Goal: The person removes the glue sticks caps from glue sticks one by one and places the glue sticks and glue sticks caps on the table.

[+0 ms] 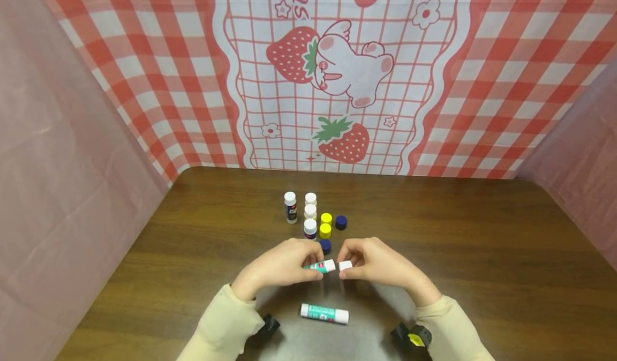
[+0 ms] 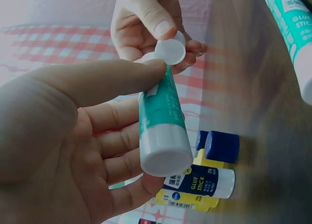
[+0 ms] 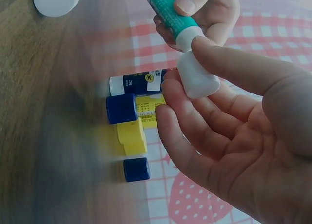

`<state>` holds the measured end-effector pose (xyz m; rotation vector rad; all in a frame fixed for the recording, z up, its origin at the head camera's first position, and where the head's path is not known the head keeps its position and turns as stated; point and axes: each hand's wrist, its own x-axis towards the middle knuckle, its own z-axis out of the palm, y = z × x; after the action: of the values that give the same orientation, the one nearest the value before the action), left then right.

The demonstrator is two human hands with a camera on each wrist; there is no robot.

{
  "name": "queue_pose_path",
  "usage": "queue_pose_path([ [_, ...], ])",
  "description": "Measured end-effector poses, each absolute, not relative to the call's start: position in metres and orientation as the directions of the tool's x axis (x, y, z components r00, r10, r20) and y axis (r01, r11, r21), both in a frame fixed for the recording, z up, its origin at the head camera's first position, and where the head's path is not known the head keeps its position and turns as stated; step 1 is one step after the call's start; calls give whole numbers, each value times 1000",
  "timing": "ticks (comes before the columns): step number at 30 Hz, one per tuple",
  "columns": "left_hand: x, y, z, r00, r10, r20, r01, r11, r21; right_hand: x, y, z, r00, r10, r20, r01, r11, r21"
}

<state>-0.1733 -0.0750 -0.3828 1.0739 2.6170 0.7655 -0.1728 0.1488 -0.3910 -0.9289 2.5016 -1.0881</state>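
Observation:
My left hand (image 1: pixel 291 264) grips a green and white glue stick (image 2: pixel 163 107) between thumb and fingers, its white end pointing toward the right hand. My right hand (image 1: pixel 378 262) pinches a white cap (image 3: pixel 195 75) by its sides. In the head view a small gap separates the cap from the stick's white end. Below the hands, a second green glue stick (image 1: pixel 324 314) lies on its side on the table, white at both ends.
Beyond the hands on the wooden table (image 1: pixel 458 232) stand several white-topped glue sticks, including a navy one (image 1: pixel 291 208). Beside them are yellow caps (image 1: pixel 325 231) and navy caps (image 1: pixel 341 222). A red checked cloth (image 1: pixel 183 72) hangs at the back.

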Motion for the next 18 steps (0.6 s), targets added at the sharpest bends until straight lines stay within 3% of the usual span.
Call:
queue_pose_path([
  [11, -178, -91, -376, -758, 652, 15, 537, 611, 582, -174, 150, -392, -785, -617, 53, -461, 525, -715],
  [18, -184, -105, -374, -788, 614, 48, 472, 551, 688, -177, 150, -397, -797, -600, 70, -449, 510, -734],
])
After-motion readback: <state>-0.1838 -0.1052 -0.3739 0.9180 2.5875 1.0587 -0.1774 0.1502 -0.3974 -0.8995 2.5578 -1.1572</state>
